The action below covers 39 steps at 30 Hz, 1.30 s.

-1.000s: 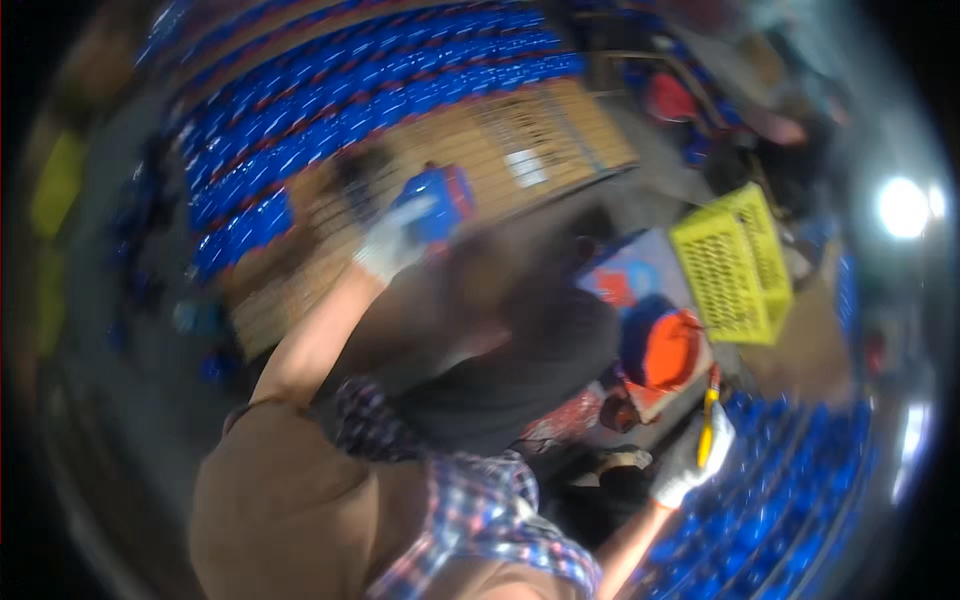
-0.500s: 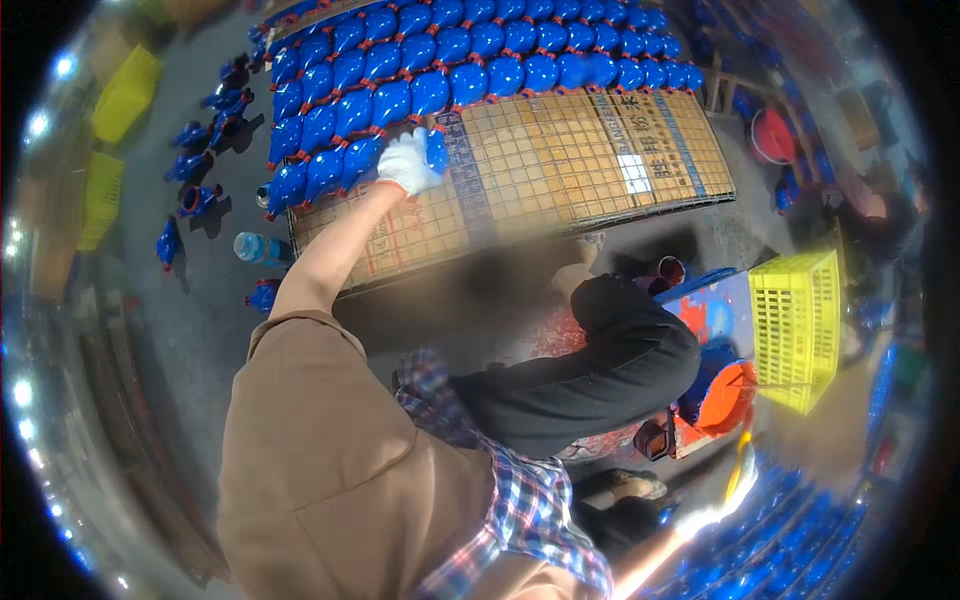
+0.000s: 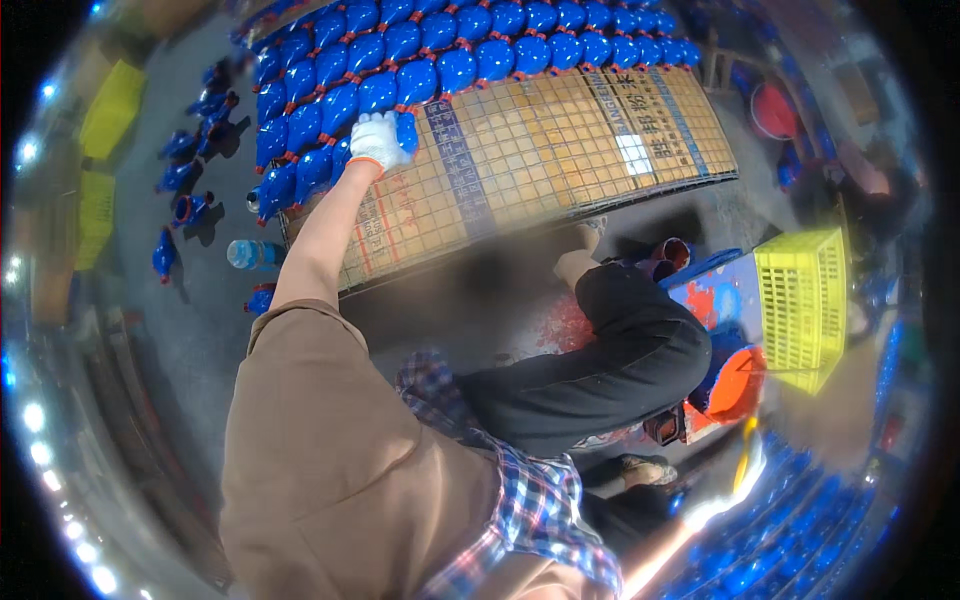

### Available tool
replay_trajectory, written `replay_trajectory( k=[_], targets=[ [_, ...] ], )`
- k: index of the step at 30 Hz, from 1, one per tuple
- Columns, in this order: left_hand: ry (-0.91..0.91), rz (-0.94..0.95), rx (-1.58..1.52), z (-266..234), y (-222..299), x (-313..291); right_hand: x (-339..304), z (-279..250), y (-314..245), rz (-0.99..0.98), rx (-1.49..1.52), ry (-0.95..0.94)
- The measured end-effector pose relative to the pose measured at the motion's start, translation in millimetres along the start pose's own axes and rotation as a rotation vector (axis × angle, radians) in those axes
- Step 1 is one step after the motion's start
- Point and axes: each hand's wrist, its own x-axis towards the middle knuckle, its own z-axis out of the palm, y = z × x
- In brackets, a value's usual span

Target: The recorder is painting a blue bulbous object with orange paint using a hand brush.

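Note:
My left hand (image 3: 378, 142), in a white glove with an orange cuff, is closed on a glossy blue gourd-shaped piece (image 3: 406, 132). That piece is at the near end of the rows of similar blue pieces (image 3: 455, 72) with red ends, which lie on a wire-mesh rack (image 3: 520, 150) over printed cardboard. Low on the right, my right hand (image 3: 728, 492), also gloved and washed out by glare, grips a slim yellow-handled tool (image 3: 745, 455). The tool's working end cannot be made out. A bucket of orange-red paint (image 3: 737, 385) stands just beyond it.
A yellow plastic crate (image 3: 803, 310) sits at the right beside the paint bucket. More blue pieces (image 3: 780, 530) fill the lower right. Several loose ones (image 3: 165, 255) lie on the floor at left, near a capped bottle (image 3: 250, 254). A red bucket (image 3: 775, 110) stands at far right.
My left hand has shifted slightly left with the blue piece, nearer the rows. My right hand still holds the yellow-handled tool, and the whole view has tilted a little.

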Motion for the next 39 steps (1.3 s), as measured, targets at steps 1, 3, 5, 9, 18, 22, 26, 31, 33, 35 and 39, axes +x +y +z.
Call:
replay_trajectory(
  k=[1, 3, 5, 9, 18, 22, 26, 31, 33, 35, 39],
  targets=[
    [0.002, 0.001, 0.003, 1, -2, -1, 1, 1, -1, -0.018, 0.007, 0.007],
    [0.096, -0.022, -0.002, 8, -8, -2, -1, 4, -6, 0.002, -0.033, -0.005],
    [0.152, 0.028, 0.059, 16, -7, 5, -2, 4, -3, 0.041, -0.105, 0.002],
    [0.504, 0.301, 0.014, -27, 75, -13, -14, -22, 45, 0.242, -0.002, -0.008],
    [0.338, 0.451, -0.273, 27, 136, -101, 35, -119, 71, 0.632, -0.039, -0.106],
    [0.276, 0.621, -0.756, 18, 193, -92, 19, -232, 83, 0.326, -0.346, -0.104],
    [0.507, 0.884, -0.983, -25, 241, -69, 11, -340, 148, 0.122, -0.923, -0.12],
    [0.467, 1.033, -1.127, -112, 311, -54, -25, -493, 172, 0.374, -1.304, -0.201],
    [0.407, 1.073, -1.167, -154, 344, -70, -55, -547, 178, 0.531, -1.354, -0.227],
    [0.363, 1.108, -1.159, -196, 373, -103, -83, -584, 187, 0.599, -1.427, -0.309],
    [0.053, 1.174, -1.295, -249, 434, -220, -144, -646, 214, 0.64, -1.437, -0.336]
  ],
)
